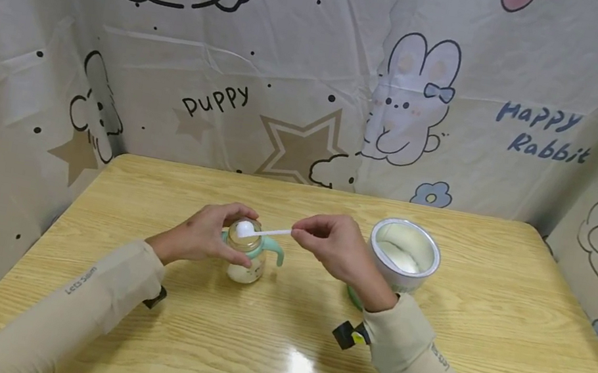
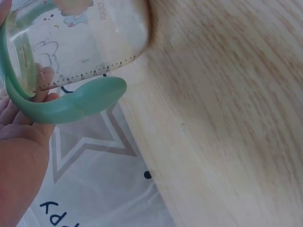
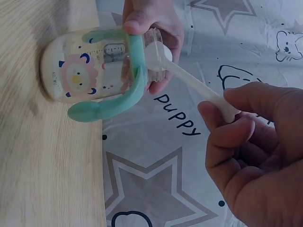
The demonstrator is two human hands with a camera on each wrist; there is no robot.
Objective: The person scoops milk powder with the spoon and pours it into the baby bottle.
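Note:
A clear baby bottle [image 1: 246,272] with mint-green side handles [image 3: 106,108] stands on the table, uncapped, a pale layer at its bottom. My left hand [image 1: 204,234] grips it round the neck, thumb at the near side and fingers behind. Between thumb and fingertips, my right hand [image 1: 332,246] pinches the end of a white measuring scoop [image 1: 273,232] by its long handle. The scoop's bowl [image 3: 159,56] is tipped over at the bottle's mouth, its rounded back showing in the head view. What lies inside the bowl is hidden.
Right of the bottle, behind my right wrist, stands an open can [image 1: 399,277] with a silver rim and pale powder [image 1: 399,257] inside. The wooden table [image 1: 244,363] meets a printed cloth [image 1: 305,81] at the back and sides.

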